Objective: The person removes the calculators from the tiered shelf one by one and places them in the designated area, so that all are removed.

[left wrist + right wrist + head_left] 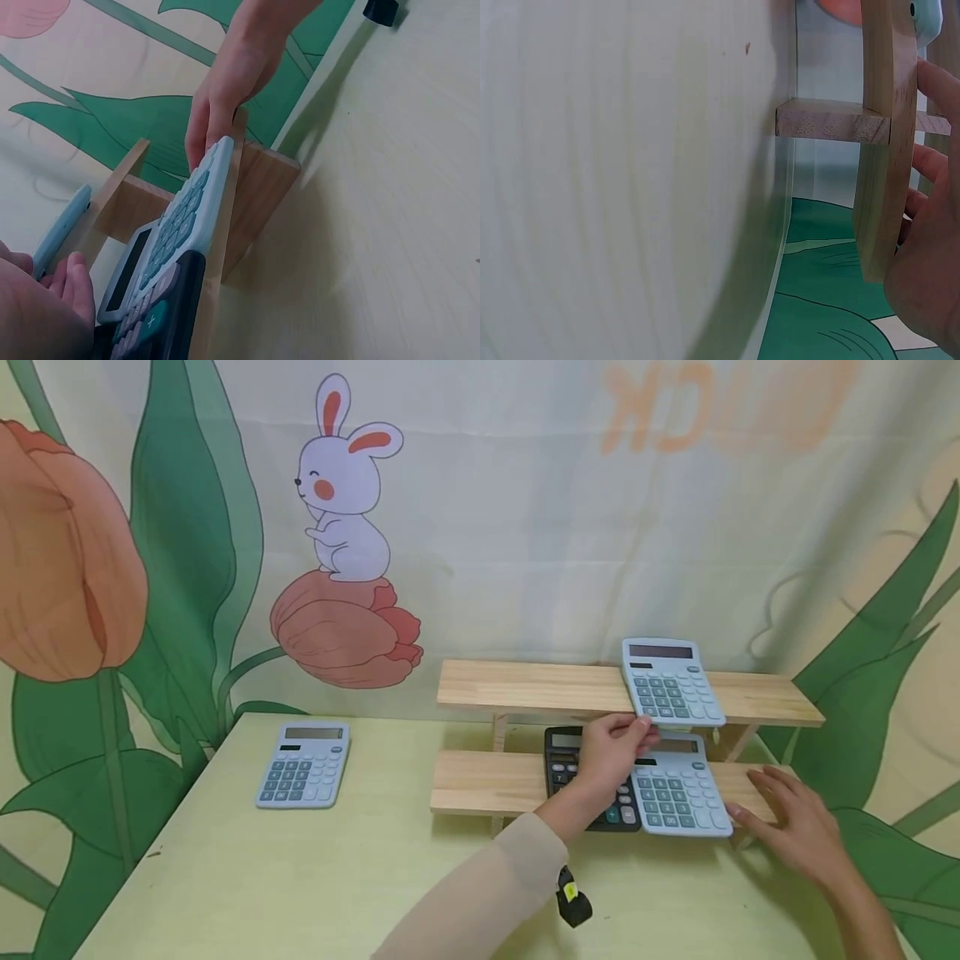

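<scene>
My left hand (606, 758) pinches the lower left corner of a light blue calculator (663, 685), which leans on the upper board of a two-tier wooden shelf (525, 685). In the left wrist view, its thumb and fingers lie on either side of that calculator's edge (64, 225). Below, a second light blue calculator (678, 797) stands on the lower board, beside a black calculator (622, 814) partly hidden by my left hand. My right hand (798, 822) rests on the lower board's right end (889, 172), fingers extended, thumb close to the second calculator's lower right corner.
Another light blue calculator (303, 766) lies on the pale table (262, 885), left of the shelf. A black strap end with a yellow tag (573, 897) hangs by my left sleeve (487, 893). Behind the table hangs a printed curtain (525, 527) with flowers and a rabbit.
</scene>
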The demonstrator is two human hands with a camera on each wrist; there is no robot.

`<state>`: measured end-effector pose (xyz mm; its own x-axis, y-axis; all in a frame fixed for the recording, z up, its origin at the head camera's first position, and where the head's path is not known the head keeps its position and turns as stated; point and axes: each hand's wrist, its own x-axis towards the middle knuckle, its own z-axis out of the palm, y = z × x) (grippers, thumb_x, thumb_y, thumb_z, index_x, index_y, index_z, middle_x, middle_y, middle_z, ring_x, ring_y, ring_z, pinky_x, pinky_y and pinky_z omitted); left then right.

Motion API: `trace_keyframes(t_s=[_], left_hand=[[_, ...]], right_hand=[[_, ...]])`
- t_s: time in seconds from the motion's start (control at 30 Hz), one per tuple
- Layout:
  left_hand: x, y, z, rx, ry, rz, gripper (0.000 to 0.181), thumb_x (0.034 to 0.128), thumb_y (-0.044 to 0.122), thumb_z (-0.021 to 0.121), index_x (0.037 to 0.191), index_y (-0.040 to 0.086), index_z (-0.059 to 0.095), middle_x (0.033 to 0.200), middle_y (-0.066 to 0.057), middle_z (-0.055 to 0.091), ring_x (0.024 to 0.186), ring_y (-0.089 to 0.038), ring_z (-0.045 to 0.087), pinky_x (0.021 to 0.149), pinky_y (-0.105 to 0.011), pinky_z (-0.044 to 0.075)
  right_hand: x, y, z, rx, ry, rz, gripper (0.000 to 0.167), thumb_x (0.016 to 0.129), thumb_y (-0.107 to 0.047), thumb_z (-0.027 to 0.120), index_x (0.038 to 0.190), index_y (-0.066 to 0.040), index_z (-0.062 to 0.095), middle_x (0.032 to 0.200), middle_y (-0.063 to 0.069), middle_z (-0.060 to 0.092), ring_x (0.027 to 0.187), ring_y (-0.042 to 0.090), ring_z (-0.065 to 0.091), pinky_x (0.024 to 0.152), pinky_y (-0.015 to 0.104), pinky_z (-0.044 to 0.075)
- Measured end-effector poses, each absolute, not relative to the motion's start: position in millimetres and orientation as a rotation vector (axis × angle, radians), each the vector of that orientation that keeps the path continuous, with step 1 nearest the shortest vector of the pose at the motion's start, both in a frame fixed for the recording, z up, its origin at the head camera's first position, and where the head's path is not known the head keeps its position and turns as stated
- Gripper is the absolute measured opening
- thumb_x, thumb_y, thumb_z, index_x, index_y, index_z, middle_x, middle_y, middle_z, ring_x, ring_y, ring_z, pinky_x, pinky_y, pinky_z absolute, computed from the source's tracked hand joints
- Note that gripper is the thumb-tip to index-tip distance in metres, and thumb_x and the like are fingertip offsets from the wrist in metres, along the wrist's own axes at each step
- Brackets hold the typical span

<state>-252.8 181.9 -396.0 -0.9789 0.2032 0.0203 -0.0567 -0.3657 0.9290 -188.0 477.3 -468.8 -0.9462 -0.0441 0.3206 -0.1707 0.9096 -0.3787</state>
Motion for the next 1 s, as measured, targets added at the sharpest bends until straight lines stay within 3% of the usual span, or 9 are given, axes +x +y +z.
trace_keyframes(t_s=[0.17,0.37,0.67,1.0], left_hand=[[-254,185,-395,0.135,1.585,2.52,0.015,0.1034,0.013,0.071,0.114,0.002,0.075,0.102,-0.017,0.079,0.102,-0.031,0.078,0.089,-0.037,0.063],[-247,176,-393,0.112,1.585,2.462,0.016,0.1039,0.013,0.07,0.117,0.004,0.073,0.102,-0.013,0.079,0.101,-0.027,0.078,0.095,-0.041,0.061],[-230,159,-389,0.147,1.585,2.39,0.012,0.1058,0.013,0.066,0.115,0.004,0.066,0.107,-0.014,0.078,0.105,-0.026,0.077,0.096,-0.039,0.061],[-240,165,-386,0.098,1.452,2.459,0.035,0.1074,0.024,0.066,0.133,0.0,0.061,0.111,-0.009,0.074,0.11,-0.027,0.075,0.094,-0.035,0.062]], right_hand=[[-188,477,-467,0.159,-2.764,0.588,0.071,0.101,-0.043,0.069,0.151,0.004,0.051,0.157,0.036,0.037,0.135,0.069,0.033,0.098,0.086,0.026],[-187,477,-470,0.17,-2.764,0.569,0.07,0.1,-0.042,0.07,0.149,0.005,0.052,0.155,0.037,0.039,0.133,0.069,0.035,0.097,0.084,0.029],[-187,479,-471,0.177,-2.751,0.574,0.07,0.1,-0.041,0.07,0.15,0.005,0.051,0.156,0.037,0.038,0.134,0.068,0.034,0.098,0.085,0.027],[-186,478,-471,0.166,-2.757,0.588,0.069,0.101,-0.041,0.069,0.151,0.003,0.051,0.158,0.035,0.037,0.135,0.068,0.033,0.098,0.085,0.027]])
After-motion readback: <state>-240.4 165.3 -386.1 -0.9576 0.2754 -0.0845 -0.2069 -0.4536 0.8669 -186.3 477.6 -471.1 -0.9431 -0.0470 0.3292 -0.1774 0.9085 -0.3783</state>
